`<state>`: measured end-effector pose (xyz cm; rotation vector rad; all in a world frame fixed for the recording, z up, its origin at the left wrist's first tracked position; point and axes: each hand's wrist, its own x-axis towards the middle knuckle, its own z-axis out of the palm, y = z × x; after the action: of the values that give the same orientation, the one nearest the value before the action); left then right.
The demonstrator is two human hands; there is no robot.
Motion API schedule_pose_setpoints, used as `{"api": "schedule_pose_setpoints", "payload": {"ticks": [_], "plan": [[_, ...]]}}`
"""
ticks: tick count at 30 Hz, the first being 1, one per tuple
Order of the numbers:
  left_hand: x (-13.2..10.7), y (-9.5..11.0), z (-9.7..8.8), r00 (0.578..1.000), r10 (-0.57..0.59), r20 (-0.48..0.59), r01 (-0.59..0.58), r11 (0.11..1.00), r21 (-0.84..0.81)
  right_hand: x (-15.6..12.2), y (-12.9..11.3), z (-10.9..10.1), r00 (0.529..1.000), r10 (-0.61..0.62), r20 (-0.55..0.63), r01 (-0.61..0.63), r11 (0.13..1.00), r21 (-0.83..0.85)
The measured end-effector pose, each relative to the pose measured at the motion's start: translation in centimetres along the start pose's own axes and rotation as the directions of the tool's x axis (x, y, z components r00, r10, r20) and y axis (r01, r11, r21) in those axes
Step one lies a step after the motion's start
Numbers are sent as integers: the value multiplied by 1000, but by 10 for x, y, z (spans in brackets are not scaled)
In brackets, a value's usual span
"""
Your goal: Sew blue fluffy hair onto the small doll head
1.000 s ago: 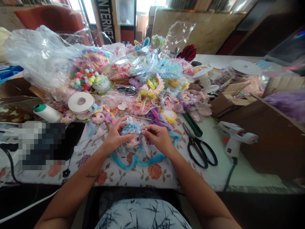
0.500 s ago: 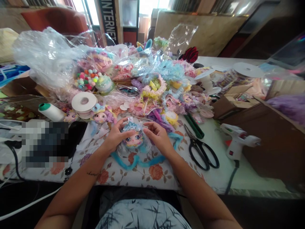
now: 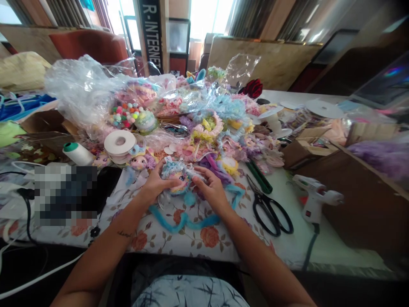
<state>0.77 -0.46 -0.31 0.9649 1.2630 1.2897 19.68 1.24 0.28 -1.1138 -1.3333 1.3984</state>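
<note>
We sit at a long table under a white cloth printed with red roses (image 3: 204,238), heaped at its far side with crinkled clear plastic bags (image 3: 79,91) and a pile of pastel lace rosettes and ribbon trims (image 3: 217,123). Since half a second ago our view has tipped upward, showing more of the dark upright sign (image 3: 152,34) behind, where we read "R-INTERNET". A white hot-glue gun (image 3: 315,200) lies at the right, black-handled scissors (image 3: 270,207) just beside it, and a flat spool of white ribbon (image 3: 119,143) at the left. Our left hand (image 3: 155,185) and right hand (image 3: 211,189) both pinch the small doll head with pale blue curly hair and a lace cap (image 3: 175,175), fingertips pressed on its sides. It is held just above the cloth, between our hands, over a loop of turquoise fuzzy cord (image 3: 185,219). Earlier its painted face looked up at us; now it is turned away and lifted farther from us.
</note>
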Motion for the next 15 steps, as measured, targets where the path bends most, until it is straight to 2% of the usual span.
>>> {"api": "schedule_pose_setpoints", "payload": {"ticks": [3, 5, 8, 10, 12, 15], "plan": [[3, 0, -3, 993, 101, -59, -94, 989, 114, -2, -2, 2, 999, -19, -46, 23, 996, 89], [4, 2, -4, 990, 116, -82, -107, 989, 104, -3, -2, 4, 999, 4, -50, 6, 981, 195], [6, 5, -5, 992, 24, -124, -28, 999, -25, -6, 1, 6, 993, 112, 41, -120, 929, 351], [6, 7, -4, 992, -62, -111, 46, 989, -143, -8, 3, 8, 977, 181, 115, -212, 894, 396], [5, 9, -3, 993, -101, -61, 84, 968, -237, -10, 5, 11, 948, 251, 194, -312, 846, 431], [1, 11, 0, 995, -93, 19, 95, 949, -302, -14, 7, 15, 865, 371, 339, -501, 680, 536]]}}
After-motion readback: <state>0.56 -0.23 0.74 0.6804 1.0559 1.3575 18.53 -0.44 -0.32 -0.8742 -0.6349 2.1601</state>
